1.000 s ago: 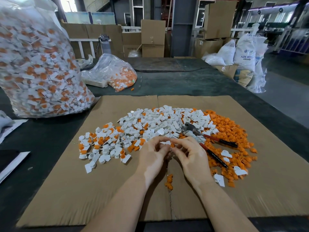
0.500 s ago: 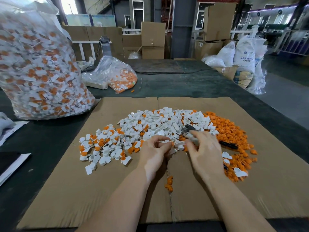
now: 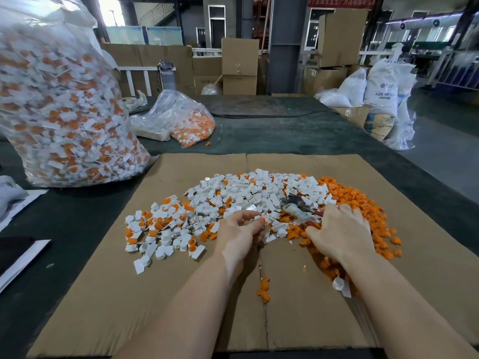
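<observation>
On the cardboard point(image 3: 181, 294), our left hand point(image 3: 239, 234) pinches a small white piece point(image 3: 259, 218). Our right hand point(image 3: 339, 234) covers the pliers point(image 3: 298, 207); we cannot tell if it grips. A loose grab could let them slip and nip us.

head cam | 1 view | looks forward and down, close over cardboard sheet point(image 3: 103, 294) | workshop beyond

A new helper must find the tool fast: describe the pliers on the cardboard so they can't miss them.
On the brown cardboard sheet, look at the right side of the pile, where the white pieces meet the orange pieces. The pliers lie there, their red handles under the right hand. They are the only grey metal thing among the plastic.
</observation>
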`<state>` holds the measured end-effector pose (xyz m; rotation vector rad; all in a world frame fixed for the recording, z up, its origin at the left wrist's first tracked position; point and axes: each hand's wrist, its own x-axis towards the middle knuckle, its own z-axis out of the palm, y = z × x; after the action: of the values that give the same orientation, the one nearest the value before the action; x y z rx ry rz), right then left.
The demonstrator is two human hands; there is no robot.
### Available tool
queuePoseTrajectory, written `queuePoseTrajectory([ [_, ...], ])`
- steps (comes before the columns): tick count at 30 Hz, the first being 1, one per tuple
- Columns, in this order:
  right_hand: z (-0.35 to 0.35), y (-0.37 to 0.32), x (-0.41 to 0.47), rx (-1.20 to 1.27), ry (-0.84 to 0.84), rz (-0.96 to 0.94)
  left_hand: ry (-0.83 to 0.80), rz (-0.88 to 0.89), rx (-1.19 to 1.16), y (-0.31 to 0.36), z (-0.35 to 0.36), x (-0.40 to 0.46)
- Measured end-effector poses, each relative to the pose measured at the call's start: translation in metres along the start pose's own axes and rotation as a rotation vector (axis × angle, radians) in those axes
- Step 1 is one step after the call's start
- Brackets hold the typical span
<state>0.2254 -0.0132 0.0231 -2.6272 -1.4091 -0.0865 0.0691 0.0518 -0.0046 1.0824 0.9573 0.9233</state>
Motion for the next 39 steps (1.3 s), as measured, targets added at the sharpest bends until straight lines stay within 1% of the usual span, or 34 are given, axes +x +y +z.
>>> queuePoseTrajectory([
  [3,-0.01,-0.009,-0.009,0.142,-0.052,-0.088,0.015,-0.039,-0.088,0.004,0.0,0.001],
  [5,-0.016,-0.014,-0.014,0.269,-0.164,-0.151,0.013,-0.036,-0.093,0.006,-0.002,0.001],
  [7,-0.022,-0.017,-0.018,0.442,-0.322,-0.184,0.026,-0.03,-0.111,0.009,-0.003,0.002],
  [9,-0.028,-0.019,-0.022,0.583,-0.455,-0.178,0.054,-0.028,-0.127,0.013,-0.003,0.004],
  [12,-0.032,-0.02,-0.025,0.743,-0.592,-0.133,0.091,-0.022,-0.109,0.016,-0.004,0.005],
  [15,-0.03,-0.022,-0.026,0.788,-0.695,-0.097,0.123,-0.02,-0.096,0.017,-0.005,0.007],
  [18,-0.029,-0.025,-0.025,0.819,-0.747,-0.075,0.147,-0.01,-0.098,0.018,-0.003,0.006],
  [21,-0.031,-0.027,-0.029,0.745,-0.708,-0.149,0.16,0.002,-0.101,0.019,-0.002,0.004],
  [25,-0.032,-0.03,-0.034,0.529,-0.546,-0.258,0.177,-0.006,-0.093,0.019,0.001,0.002],
  [28,-0.032,-0.032,-0.036,0.439,-0.485,-0.314,0.187,0.006,-0.078,0.018,0.001,0.001],
  [33,-0.024,-0.032,-0.035,0.4,-0.405,-0.3,0.198,0.015,-0.082,0.016,0.003,0.001],
  [37,-0.012,-0.026,-0.036,0.504,-0.327,-0.256,0.191,-0.012,-0.114,0.012,-0.002,0.0],
  [39,-0.007,-0.02,-0.033,0.523,-0.263,-0.189,0.183,0.002,-0.064,0.007,-0.007,-0.001],
])
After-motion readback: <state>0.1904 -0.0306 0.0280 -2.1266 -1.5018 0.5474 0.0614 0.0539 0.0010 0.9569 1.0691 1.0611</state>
